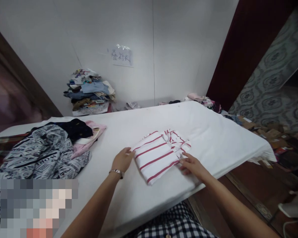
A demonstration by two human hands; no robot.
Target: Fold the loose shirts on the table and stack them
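Observation:
A white shirt with red stripes [155, 155] lies folded into a compact shape on the white-covered table [208, 138]. Its collar end [176, 138] is bunched at the upper right. My left hand [123, 159], with a metal band on the wrist, rests at the shirt's left edge; its fingers are loosely bent and grip no cloth that I can see. At the right edge my right hand [190, 165] has its fingers apart, the tips touching or just beside the fabric.
Loose clothes, among them a black-and-white printed garment [43, 155] and a pink one [89, 138], heap at the left. A tall clothes stack [89, 92] stands by the wall under a paper sign [122, 56]. More clothes [201, 100] lie beyond the table's far right corner.

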